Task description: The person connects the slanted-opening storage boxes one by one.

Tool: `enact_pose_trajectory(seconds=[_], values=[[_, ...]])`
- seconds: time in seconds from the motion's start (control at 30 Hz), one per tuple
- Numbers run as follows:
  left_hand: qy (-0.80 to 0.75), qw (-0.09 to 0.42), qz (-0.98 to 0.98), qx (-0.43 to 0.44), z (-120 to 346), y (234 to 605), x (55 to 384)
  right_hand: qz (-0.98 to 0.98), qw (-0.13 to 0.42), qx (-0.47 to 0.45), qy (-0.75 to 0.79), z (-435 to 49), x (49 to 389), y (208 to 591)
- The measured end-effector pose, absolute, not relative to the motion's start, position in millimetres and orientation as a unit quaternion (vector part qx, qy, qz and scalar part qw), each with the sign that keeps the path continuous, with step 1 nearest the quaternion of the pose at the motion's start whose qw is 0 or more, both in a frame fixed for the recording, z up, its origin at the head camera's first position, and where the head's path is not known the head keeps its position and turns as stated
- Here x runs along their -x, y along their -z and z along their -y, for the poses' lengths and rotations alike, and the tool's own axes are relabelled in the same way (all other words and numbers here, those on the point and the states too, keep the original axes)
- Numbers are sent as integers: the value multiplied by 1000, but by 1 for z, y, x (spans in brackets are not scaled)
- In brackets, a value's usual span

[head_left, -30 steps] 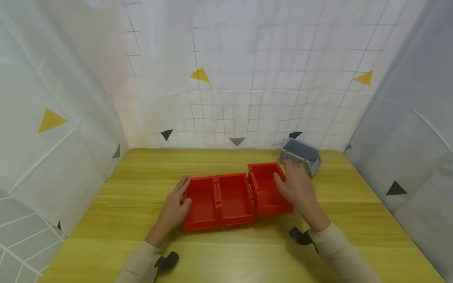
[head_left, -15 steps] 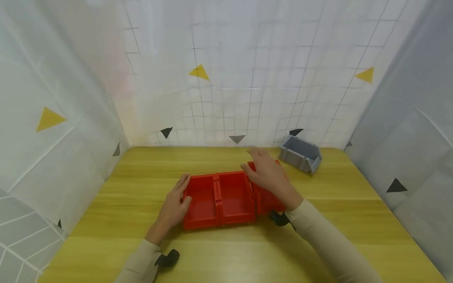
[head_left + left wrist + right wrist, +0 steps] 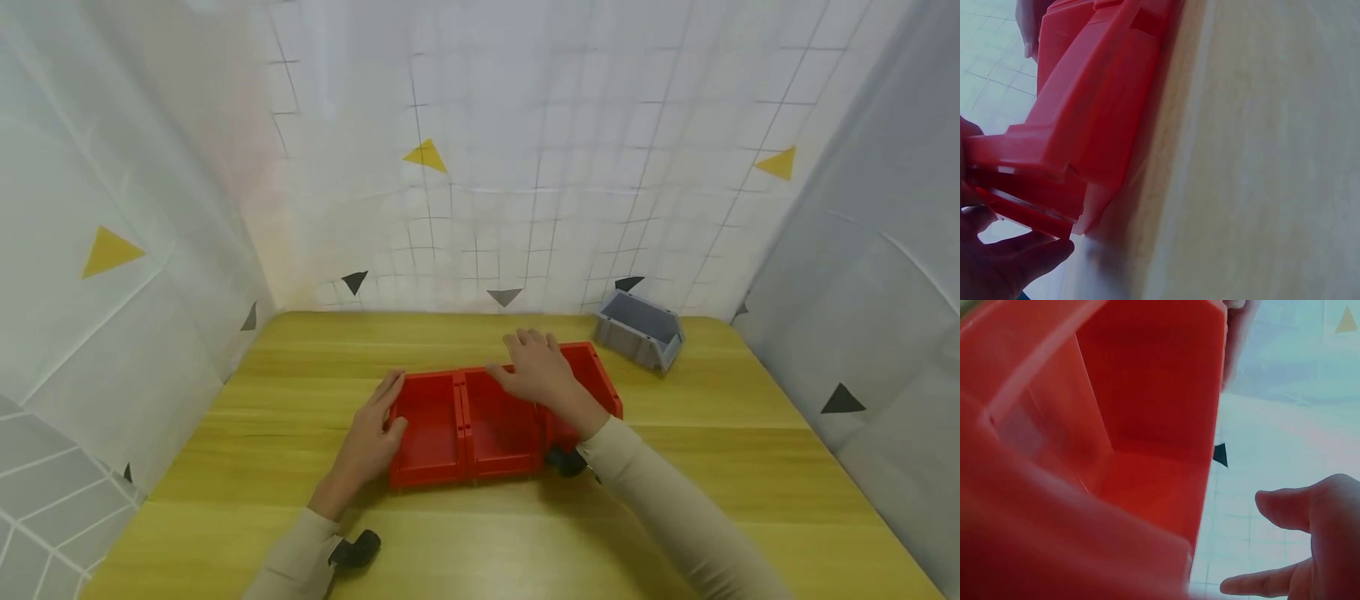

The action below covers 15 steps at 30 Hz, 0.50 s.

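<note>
Three red storage bins stand side by side on the table. My left hand is at the left wall of the left red bin, thumb over the rim and fingers along the outside; the left wrist view shows its fingers close against that bin. Over the back of the middle red bin my right hand reaches with fingers spread, holding nothing. Its thumb and a finger show apart from the red bin wall in the right wrist view. Partly hidden behind that hand and wrist is the right red bin.
A grey storage bin sits turned at an angle at the table's back right. White sheeting with grid lines and coloured triangles rises behind the wooden table. A black device is worn at the left wrist.
My right hand has moved left, from beside the grey bin across the right red bin to over the middle one. My left hand and the bins have stayed in place.
</note>
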<state>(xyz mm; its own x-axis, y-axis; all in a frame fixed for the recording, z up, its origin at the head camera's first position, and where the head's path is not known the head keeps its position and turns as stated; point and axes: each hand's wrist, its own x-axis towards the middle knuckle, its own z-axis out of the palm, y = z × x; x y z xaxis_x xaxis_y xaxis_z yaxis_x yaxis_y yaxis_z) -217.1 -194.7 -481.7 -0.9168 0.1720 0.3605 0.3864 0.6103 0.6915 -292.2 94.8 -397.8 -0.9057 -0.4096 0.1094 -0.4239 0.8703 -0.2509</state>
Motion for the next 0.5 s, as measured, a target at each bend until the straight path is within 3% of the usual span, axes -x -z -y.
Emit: enact_pose_trajectory(seconds=[0.5], values=[[413,136,885,164,194,480,217,971,27,-211,-113,-88,292,407]])
